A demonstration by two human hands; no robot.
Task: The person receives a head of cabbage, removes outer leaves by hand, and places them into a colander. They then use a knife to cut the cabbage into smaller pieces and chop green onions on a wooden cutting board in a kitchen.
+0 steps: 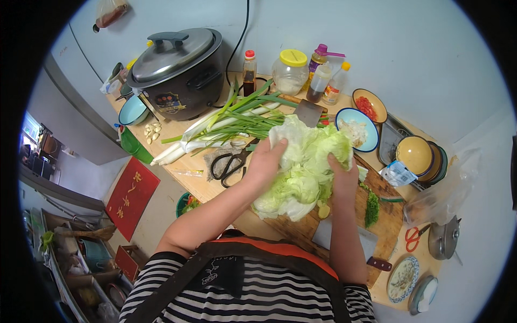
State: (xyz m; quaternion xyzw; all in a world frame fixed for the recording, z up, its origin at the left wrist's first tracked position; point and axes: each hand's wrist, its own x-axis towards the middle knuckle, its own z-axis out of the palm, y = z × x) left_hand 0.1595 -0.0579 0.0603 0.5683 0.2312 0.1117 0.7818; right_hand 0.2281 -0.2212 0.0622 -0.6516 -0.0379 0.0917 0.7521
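Pale green lettuce leaves (301, 183) are held up between my two hands, over the wooden chopping board (389, 220). My left hand (265, 164) grips the left side, thumb pressed on a pale leaf. My right hand (343, 172) grips the right side, its thumb curled over the leaves. Beneath them lie a cleaver with a dark handle (378, 264), some chopped leafy greens (371, 207) and a piece of ginger (323, 211). Left of my left hand are black scissors (219, 168) and long green onions and leeks (215, 126).
A large dark cooker (183, 102), bottles (249, 75) and a yellow-lidded jar (291, 75) stand at the back. Bowls (414, 153), a plastic bag (441, 188), a steel pot (442, 242) and orange scissors (412, 239) crowd the right. Garlic (152, 132) lies left; a red mat (132, 196) is on the floor.
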